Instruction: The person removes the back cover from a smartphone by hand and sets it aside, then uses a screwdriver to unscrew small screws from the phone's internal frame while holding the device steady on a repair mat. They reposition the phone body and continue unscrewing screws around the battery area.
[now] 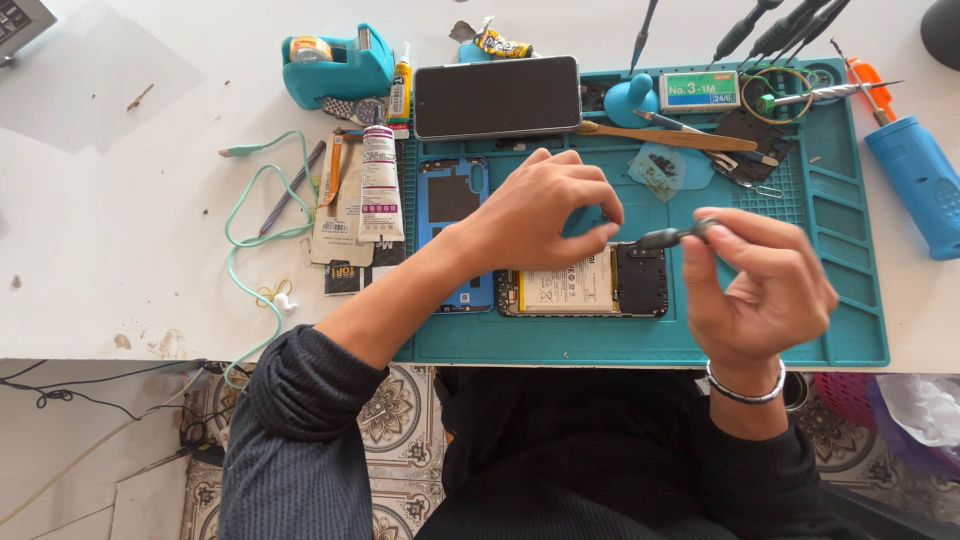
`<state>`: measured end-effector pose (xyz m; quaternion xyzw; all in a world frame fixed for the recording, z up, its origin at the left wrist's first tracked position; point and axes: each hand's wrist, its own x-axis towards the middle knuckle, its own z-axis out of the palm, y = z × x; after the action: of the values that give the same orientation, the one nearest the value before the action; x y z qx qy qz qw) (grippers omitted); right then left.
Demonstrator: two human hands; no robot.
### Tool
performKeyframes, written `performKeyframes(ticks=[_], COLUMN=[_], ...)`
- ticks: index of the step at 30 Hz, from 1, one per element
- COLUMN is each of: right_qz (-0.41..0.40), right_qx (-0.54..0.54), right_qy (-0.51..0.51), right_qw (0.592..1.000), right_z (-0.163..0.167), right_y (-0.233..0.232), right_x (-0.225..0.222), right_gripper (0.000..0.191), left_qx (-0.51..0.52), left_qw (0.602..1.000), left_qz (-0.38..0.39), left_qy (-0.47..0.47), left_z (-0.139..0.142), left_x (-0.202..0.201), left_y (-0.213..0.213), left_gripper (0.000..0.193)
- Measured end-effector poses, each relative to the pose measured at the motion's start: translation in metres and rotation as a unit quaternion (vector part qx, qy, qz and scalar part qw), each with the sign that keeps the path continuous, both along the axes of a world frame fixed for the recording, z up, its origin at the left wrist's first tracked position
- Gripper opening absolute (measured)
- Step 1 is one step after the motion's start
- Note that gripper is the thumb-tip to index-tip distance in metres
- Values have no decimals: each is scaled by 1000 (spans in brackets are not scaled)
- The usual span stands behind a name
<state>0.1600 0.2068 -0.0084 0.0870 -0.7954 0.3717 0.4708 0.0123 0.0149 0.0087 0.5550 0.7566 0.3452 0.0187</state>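
Right hand (765, 275) grip pinched around dark screwdriver (672, 237); left hand (545, 210) fingers curled over opened phone (585, 282).

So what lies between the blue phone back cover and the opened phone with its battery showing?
Head view: the left hand and wrist cross there, over the teal silicone mat.

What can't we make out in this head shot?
- Head view: tip of the slim grey screwdriver and the screw it meets, hidden behind the left hand.
- Top edge of the opened phone with yellow-labelled battery, covered by that hand.
- Right hand: motion-blurred, finger grip unclear.
- Black tool handles: cut off by the upper edge.
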Motion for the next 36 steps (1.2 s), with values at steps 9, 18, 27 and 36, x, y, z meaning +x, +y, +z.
performKeyframes(ticks=[9,18,27,36], right_qz=[-6,8,79,79], right_qx=[-94,-87,-84,-67], right_qy=[30,-86,-40,-49], right_qw=[995,992,992,993], right_z=[-13,3,-13,-18], right_y=[6,-4,-1,1], right_x=[1,-8,-1,0], right_gripper=[23,27,30,30], left_qx=[19,18,-3,-4], left_qw=[998,994,996,995], left_qz=[-36,30,38,38], left_qy=[43,104,86,88], left_z=[-9,-23,-15,-15], left_x=[-2,-6,-5,-4], left_y=[5,6,2,1], left_gripper=[12,19,28,31])
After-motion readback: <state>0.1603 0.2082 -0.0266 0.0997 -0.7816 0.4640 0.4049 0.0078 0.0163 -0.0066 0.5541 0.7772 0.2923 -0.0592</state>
